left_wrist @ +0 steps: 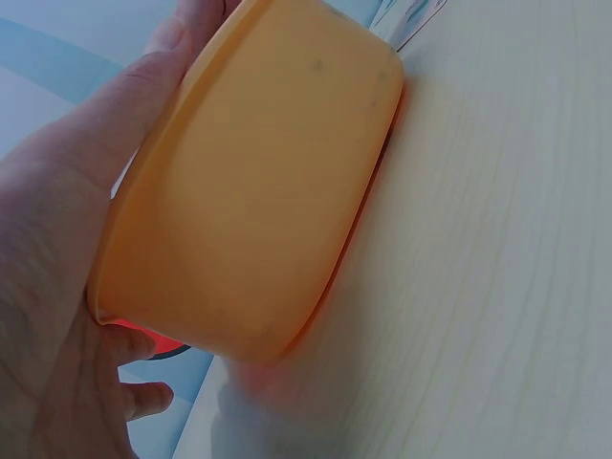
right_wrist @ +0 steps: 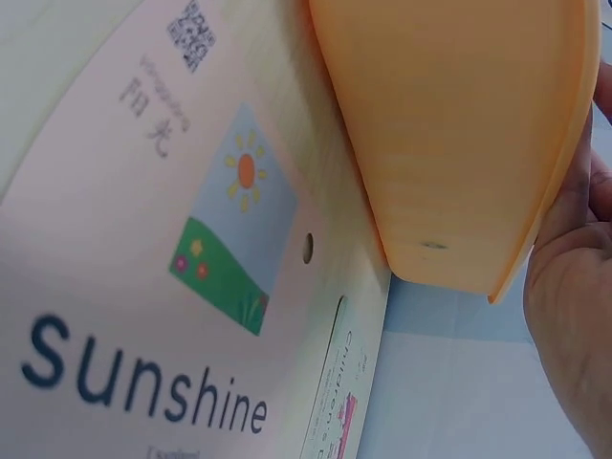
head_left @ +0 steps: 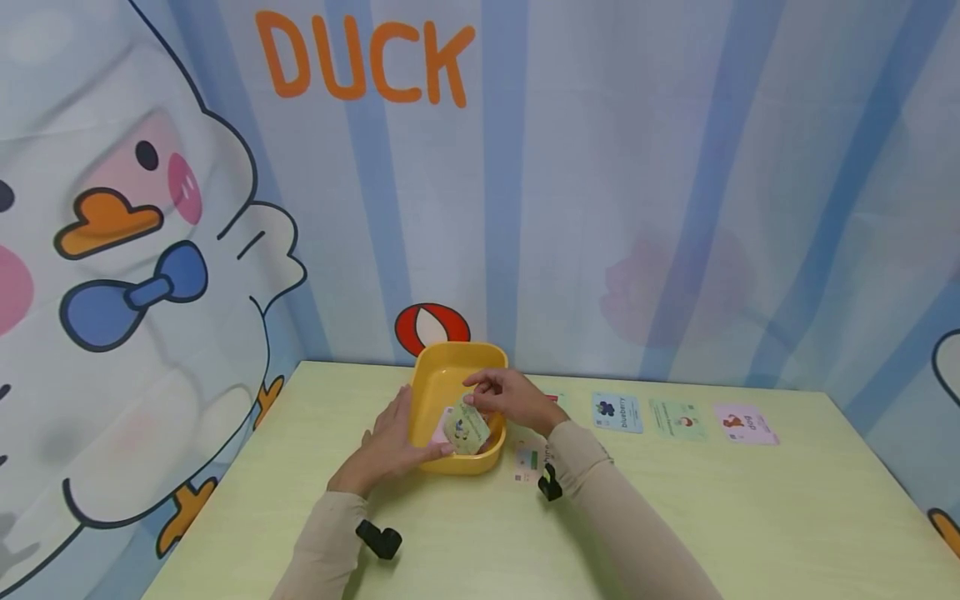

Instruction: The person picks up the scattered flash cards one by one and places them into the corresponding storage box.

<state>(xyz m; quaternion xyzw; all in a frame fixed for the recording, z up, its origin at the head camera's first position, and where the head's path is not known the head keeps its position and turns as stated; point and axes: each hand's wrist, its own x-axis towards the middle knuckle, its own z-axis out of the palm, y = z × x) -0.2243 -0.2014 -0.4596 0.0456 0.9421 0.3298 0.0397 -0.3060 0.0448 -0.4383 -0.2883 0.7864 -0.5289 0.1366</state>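
Note:
A yellow plastic box stands on the table, overlapping the backdrop's foot in the head view. My left hand holds its left side, thumb over the near rim; the left wrist view shows the hand along the box's outer wall. Between thumb and fingers, my right hand pinches a pale green picture card inside the box. Beneath it a pink card peeks out, mostly covered. In the right wrist view, the pinching fingertips are hidden behind the box wall.
Right of the box lies a sunshine card, with a card reading "Children's" beyond it. A blueberry card, a green card and a dog card line the table's back. A duck-print curtain hangs behind.

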